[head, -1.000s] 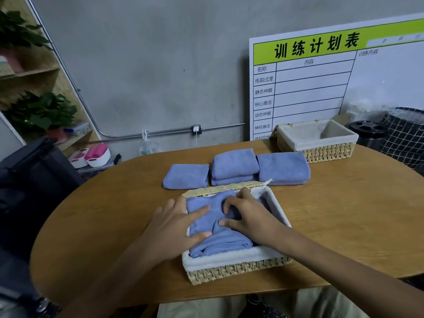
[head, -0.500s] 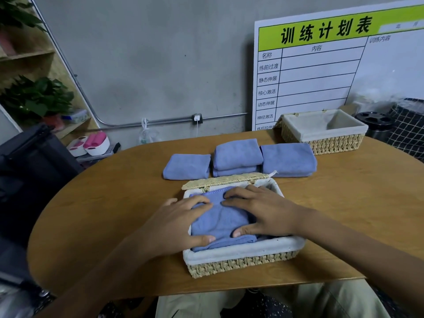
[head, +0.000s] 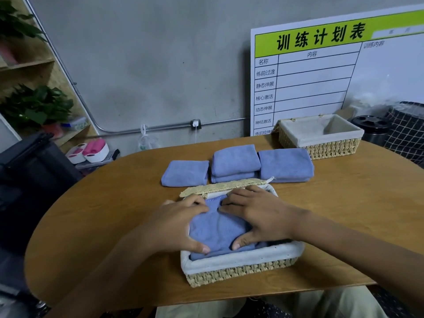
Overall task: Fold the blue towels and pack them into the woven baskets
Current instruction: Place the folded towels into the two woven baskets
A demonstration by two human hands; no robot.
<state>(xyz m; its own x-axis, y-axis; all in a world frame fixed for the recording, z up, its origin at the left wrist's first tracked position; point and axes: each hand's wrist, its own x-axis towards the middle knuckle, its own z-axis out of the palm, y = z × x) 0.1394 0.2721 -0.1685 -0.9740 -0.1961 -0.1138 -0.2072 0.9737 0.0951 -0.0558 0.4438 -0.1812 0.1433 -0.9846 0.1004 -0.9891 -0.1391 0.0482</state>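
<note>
A woven basket [head: 241,263] with a white liner sits at the table's near edge, its woven lid [head: 220,187] laid open behind it. A blue towel [head: 220,228] lies inside. My left hand [head: 176,223] presses on the towel's left side, thumb at its front edge. My right hand [head: 259,214] lies spread over the right side, fingertips near the back edge. Behind the basket lie one folded blue towel [head: 185,173], a stack of two [head: 235,160] and another folded one [head: 285,165]. A second lined basket [head: 332,140] stands empty at the back right.
The oval wooden table [head: 355,203] has bare surface left and right of the near basket. A white schedule board [head: 321,76] leans on the wall behind the far basket. A black bin [head: 371,127] and a checked basket [head: 408,131] stand to the right, shelves with plants to the left.
The bunched towel in the basket now lies flatter. Both hands have spread over it, fingertips moving toward the back edge and thumbs to the front.
</note>
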